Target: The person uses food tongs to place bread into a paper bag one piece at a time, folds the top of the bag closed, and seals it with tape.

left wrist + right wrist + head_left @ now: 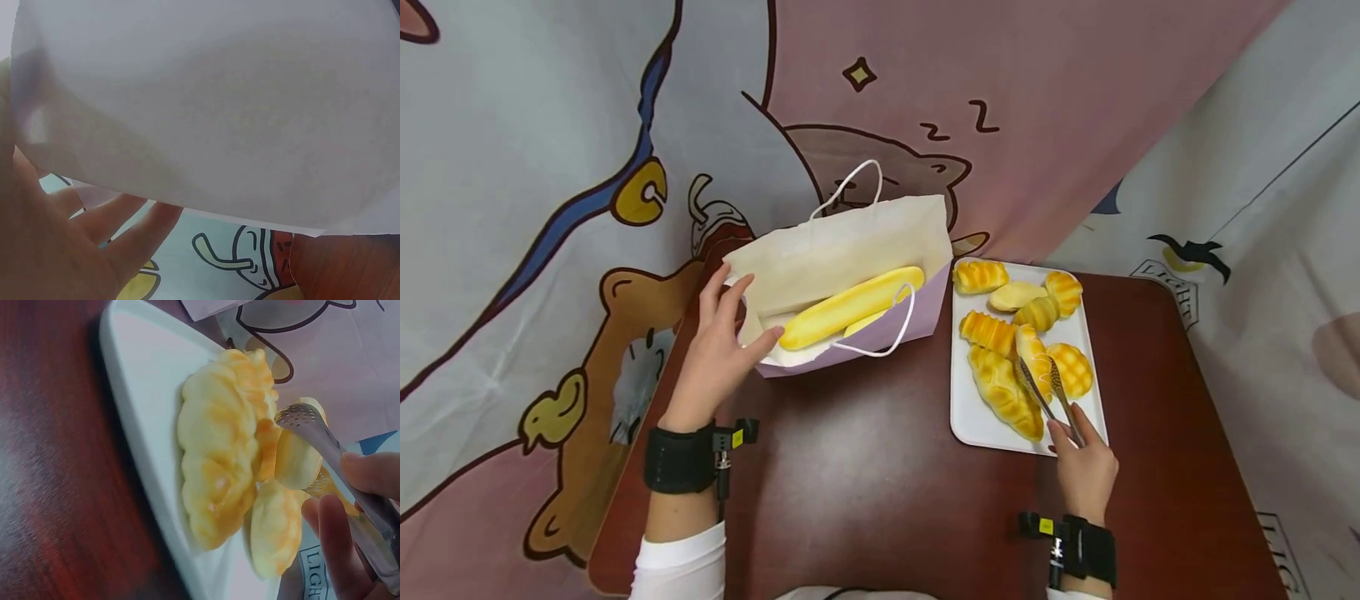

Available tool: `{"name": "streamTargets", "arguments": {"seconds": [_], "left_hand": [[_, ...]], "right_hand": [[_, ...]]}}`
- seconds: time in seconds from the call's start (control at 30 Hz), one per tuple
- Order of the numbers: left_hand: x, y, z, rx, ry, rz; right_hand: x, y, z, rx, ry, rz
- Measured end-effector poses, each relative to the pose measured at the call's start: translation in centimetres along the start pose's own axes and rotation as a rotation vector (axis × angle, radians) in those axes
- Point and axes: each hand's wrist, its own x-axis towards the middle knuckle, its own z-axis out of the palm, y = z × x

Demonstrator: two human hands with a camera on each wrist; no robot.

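Observation:
My left hand [718, 350] is at the left side of a lilac paper bag [932, 300], fingers spread and touching its rim. In the left wrist view the bag's pale paper [250, 125] covers most of the picture, with the fingers [140, 231] partly behind its edge. Inside the open bag lie a long yellow bread stick [850, 308] and part of another. The right hand [1088, 471] grips metal tongs [1060, 392]. Between the tong tips is an elongated bun with white icing lines [1033, 354], also seen as a pale bun [297, 459] in the right wrist view.
A white tray [958, 417] on the brown table [865, 467] holds several breads, among them a braided loaf [1003, 392] and a round crosshatched bun [1072, 371]. White handles [898, 333] stick up from the bag. A cartoon-print cloth [1037, 83] hangs behind.

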Motion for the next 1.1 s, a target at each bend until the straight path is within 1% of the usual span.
{"name": "streamTargets", "arguments": {"seconds": [0.13, 0.23, 0.4, 0.53, 0.63, 0.73, 0.8, 0.97, 1.1], "left_hand": [[-0.1, 0.2, 0.0, 0.003, 0.009, 0.011], [-0.1, 0.3, -0.1, 0.009, 0.009, 0.014], [-0.3, 0.1, -0.3, 0.003, 0.005, 0.003], [-0.4, 0.2, -0.2, -0.021, -0.004, -0.004], [-0.3, 0.4, -0.1, -0.032, -0.017, -0.001], [-0.3, 0.6, 0.0, -0.034, -0.021, 0.001], [-0.3, 0.7, 0.0, -0.032, -0.018, 0.001], [-0.6, 0.6, 0.1, -0.05, -0.018, 0.001], [-0.8, 0.4, 0.2, -0.058, -0.018, 0.009]], "right_hand": [[0.7, -1.0, -0.2, -0.032, 0.004, -0.038], [1.2, -2.2, -0.4, -0.037, -0.008, -0.074], [2.4, -5.2, -1.0, 0.017, -0.034, -0.179], [3.3, -7.8, -1.8, 0.069, -0.052, -0.257], [3.6, -9.7, -2.6, 0.103, -0.046, -0.316], [3.9, -11.6, -3.2, 0.127, -0.038, -0.416], [4.2, -13.1, -3.5, 0.121, -0.048, -0.503], [4.2, -16.6, -3.8, 0.085, -0.127, -0.719], [4.1, -19.0, -3.9, 0.065, -0.175, -0.853]]}}
